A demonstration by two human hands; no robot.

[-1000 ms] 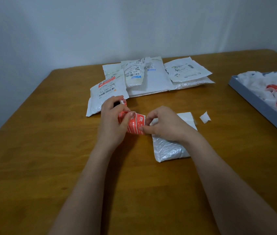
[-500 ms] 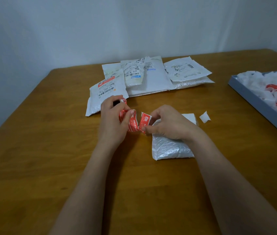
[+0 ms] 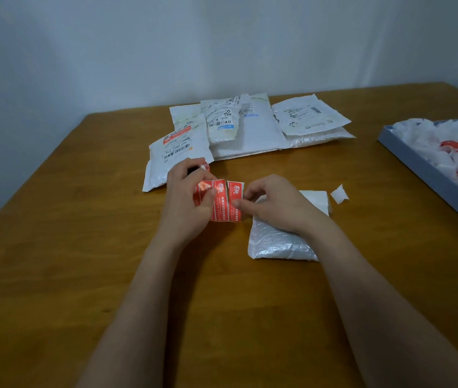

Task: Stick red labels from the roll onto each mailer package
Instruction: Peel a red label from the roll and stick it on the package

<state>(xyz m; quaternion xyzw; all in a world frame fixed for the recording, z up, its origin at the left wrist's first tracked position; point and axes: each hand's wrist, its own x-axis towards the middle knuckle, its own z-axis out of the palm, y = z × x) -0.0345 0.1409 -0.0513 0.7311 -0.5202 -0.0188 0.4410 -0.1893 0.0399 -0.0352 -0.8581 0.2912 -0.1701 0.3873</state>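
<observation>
My left hand (image 3: 184, 196) grips the roll of red labels (image 3: 207, 191) above the table's middle. My right hand (image 3: 271, 203) pinches one red label (image 3: 235, 200) at the strip's free end, its top edge separating from the strip. Under my right hand lies a white bubble mailer (image 3: 278, 242) with its plain side up. A pile of several white mailers (image 3: 250, 127) lies at the back; the nearest one (image 3: 174, 155), just behind my left hand, carries a red label and a barcode.
A small white paper scrap (image 3: 339, 194) lies right of the mailer. A blue-grey tray (image 3: 429, 175) of crumpled white and red backing scraps stands at the right edge. The wooden table (image 3: 68, 261) meets a pale wall behind.
My right hand has pulled the end label rightward off the roll, so a gap has opened between it and the strip. The left hand has stayed in place.
</observation>
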